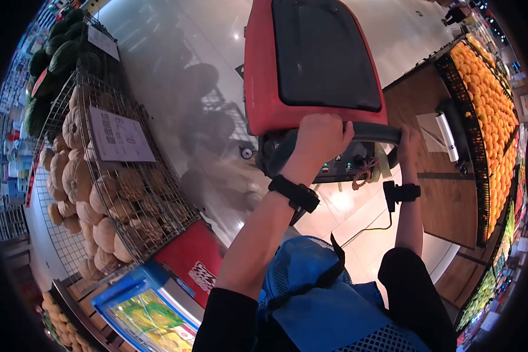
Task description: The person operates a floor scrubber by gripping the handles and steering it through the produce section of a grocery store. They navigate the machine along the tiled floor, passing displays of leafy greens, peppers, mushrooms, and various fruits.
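Note:
A red floor-cleaning machine (261,76) with a black lid (325,56) stands in front of me. Its black handlebar (376,132) curves across the near side. My left hand (322,138) is wrapped round the bar left of its middle, thumb toward the right. Round the right end of the same bar, the fingers of my right hand (410,144) are closed, partly out of sight. Below the bar, a control panel (337,169) shows small green lights. A twisted cord (365,170) hangs at its right side. Both wrists wear black straps.
On the left, a wire cage (126,193) holds several tan squashes (76,179), with watermelons (64,57) farther back. A wooden stand (446,205) topped with orange fruit (493,123) borders the right. Shiny floor (176,35) stretches ahead. A blue-edged display case (144,305) sits at lower left.

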